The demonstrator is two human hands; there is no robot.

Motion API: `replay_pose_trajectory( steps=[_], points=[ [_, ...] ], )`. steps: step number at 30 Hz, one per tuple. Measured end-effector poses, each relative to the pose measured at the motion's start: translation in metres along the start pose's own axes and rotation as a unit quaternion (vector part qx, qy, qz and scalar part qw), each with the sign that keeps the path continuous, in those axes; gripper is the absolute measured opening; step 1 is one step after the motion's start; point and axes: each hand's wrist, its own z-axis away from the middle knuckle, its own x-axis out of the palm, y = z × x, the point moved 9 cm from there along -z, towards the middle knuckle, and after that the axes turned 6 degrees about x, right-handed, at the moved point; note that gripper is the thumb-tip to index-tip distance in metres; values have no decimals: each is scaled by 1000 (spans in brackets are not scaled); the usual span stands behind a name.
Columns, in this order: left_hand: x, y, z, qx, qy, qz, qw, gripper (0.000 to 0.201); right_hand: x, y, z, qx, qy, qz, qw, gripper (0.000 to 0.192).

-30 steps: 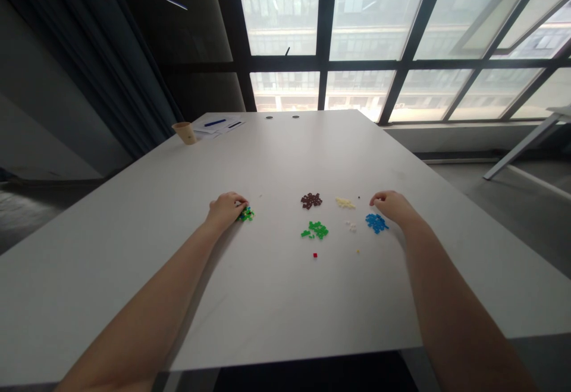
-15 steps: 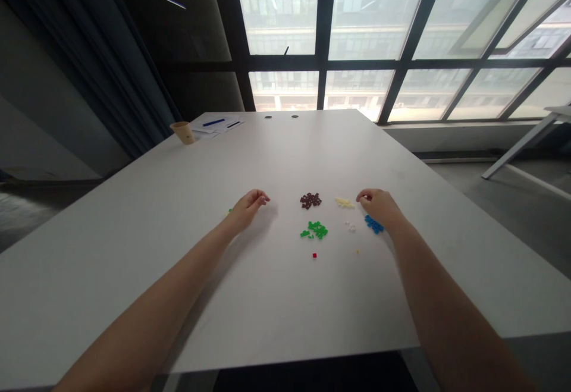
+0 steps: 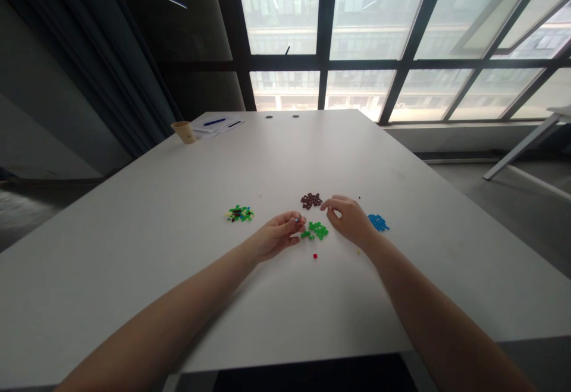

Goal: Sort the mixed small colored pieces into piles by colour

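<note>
Small building bricks lie sorted by colour on the white table (image 3: 276, 309). My left hand (image 3: 279, 234) is closed in a pinch at the left edge of the green bricks (image 3: 318, 230), with a small bluish-dark brick (image 3: 297, 220) showing at its fingertips. My right hand (image 3: 348, 218) hovers at the right side of the brown bricks (image 3: 311, 201). Its forefinger and thumb are slightly apart, and I see nothing between them. It covers the pale yellow and white bricks. Blue bricks (image 3: 378, 222) lie beside my right wrist.
A mixed-colour heap of bricks (image 3: 239, 213) sits to the left. One red brick (image 3: 314, 256) and a tiny yellow piece (image 3: 358, 253) lie nearer me. At the far left stand a paper cup (image 3: 184, 132) and papers (image 3: 212, 125) with a blue pen (image 3: 215, 122).
My left hand has moved right and nearer me, to the green bricks, uncovering the mixed heap. My right hand has moved left from beside the pale yellow bricks to the brown ones.
</note>
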Motion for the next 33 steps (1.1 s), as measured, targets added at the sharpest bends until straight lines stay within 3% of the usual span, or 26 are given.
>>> replay_pose_trajectory(
  steps=[10,25,29,33],
  points=[
    [-4,-7,-3,-18,0,-26,1000,26,-3,-54,13,-145,43,-60,987,11],
    [-13,-17,-5,-40,14,-56,998,22,13,-62,16,-149,11,-32,988,11],
    [-20,-11,-5,-27,51,-54,997,27,5,-43,8,-108,1,-15,994,13],
    [-29,-4,-5,-11,88,-45,995,30,-23,24,-3,55,-4,48,997,14]
  ],
)
